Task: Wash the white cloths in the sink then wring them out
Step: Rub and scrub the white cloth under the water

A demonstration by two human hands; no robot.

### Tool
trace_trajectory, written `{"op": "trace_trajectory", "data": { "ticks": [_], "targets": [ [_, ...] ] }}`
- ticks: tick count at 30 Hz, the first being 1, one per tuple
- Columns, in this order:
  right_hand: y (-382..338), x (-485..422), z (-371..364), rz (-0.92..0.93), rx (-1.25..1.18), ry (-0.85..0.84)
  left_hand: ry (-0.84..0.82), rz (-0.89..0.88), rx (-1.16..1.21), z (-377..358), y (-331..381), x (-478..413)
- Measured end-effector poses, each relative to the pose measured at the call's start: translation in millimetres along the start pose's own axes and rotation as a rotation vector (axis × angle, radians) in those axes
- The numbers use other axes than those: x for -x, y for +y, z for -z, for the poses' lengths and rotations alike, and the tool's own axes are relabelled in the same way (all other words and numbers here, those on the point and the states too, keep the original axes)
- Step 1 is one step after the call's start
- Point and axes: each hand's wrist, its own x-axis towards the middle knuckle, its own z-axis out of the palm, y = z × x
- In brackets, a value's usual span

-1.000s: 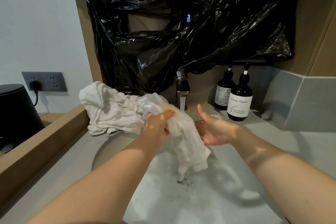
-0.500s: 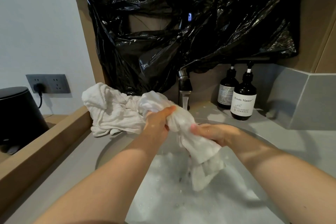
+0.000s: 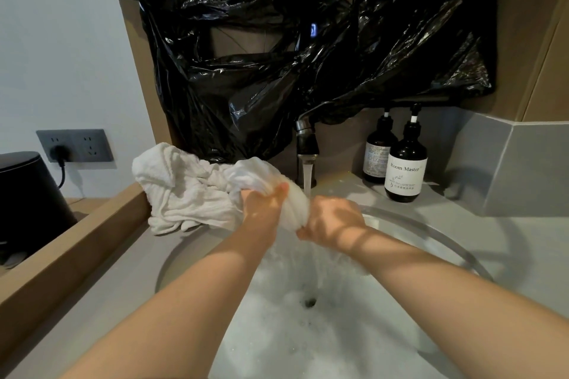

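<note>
The left hand (image 3: 264,209) is clenched round a wet white cloth (image 3: 295,209), and the right hand (image 3: 332,221) grips the same cloth just beside it, above the foamy sink (image 3: 338,348). The bunched cloth's long axis runs left to right. Its left end trails into the heap of white cloths (image 3: 184,191) on the worktop (image 3: 107,286), and its right end sits under the running tap (image 3: 306,144).
</note>
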Motion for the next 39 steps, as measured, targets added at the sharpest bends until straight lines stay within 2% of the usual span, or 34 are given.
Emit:
{"op": "trace_trajectory", "data": {
  "ticks": [4,6,7,9,11,13,14,15,18,20,22,26,28,32,35,37,39],
  "targets": [
    [14.6,-8.7,7.4,-0.054,-0.103,-0.040,-0.107,0.117,-0.083,-2.4,4.0,8.7],
    [25.5,-16.7,12.4,-0.074,-0.179,-0.176,-0.130,0.114,-0.014,-2.5,0.5,7.9],
    [34.3,-21.2,15.5,-0.063,-0.270,-0.308,-0.117,0.101,0.030,-1.9,-0.1,7.5],
    [52.9,-25.2,17.7,-0.007,-0.655,-0.542,-0.080,0.090,0.068,0.2,1.5,7.1],
    [70.8,-29.3,9.6,-0.050,-1.035,-0.596,-0.087,0.087,0.145,1.1,4.3,6.8],
    [76.6,-30.5,-1.5,-0.207,-1.357,-0.572,-0.095,0.082,0.240,0.7,8.9,9.3],
    [79.4,-31.4,-8.2,-0.300,-1.424,-0.532,-0.093,0.079,0.281,0.6,12.7,10.8],
    [76.1,-26.4,-11.1,-0.347,-1.385,-0.503,-0.094,0.082,0.327,1.0,17.2,12.8],
    [67.9,-13.4,-11.7,-0.360,-1.166,-0.565,-0.123,0.081,0.482,3.1,28.7,16.3],
    [68.1,-11.4,-18.9,-0.366,-1.347,-0.744,-0.110,0.075,0.537,4.4,33.1,15.5],
    [57.4,-12.3,-17.5,-0.420,-1.559,-0.823,-0.067,0.066,0.556,5.7,36.6,14.9],
    [55.3,-15.9,-4.1,-0.370,-1.828,-0.605,-0.008,0.003,0.564,8.2,36.6,11.7],
    [52.1,-14.4,0.4,-0.418,-1.860,-0.522,0.043,-0.014,0.529,6.8,33.5,10.9],
    [16.8,-6.7,-5.1,-0.373,-1.618,-0.411,0.091,-0.018,0.384,3.0,22.9,9.7],
    [-7.4,-10.9,-18.7,-0.421,-1.564,-0.317,0.072,-0.006,0.335,2.0,17.7,10.5],
    [-12.2,-21.8,-27.6,-0.470,-1.501,-0.173,0.065,0.001,0.350,-0.4,18.2,12.1],
    [-11.4,-29.3,-28.7,-0.504,-1.416,0.040,0.062,0.015,0.381,-2.4,19.9,13.4]
  ]
}}
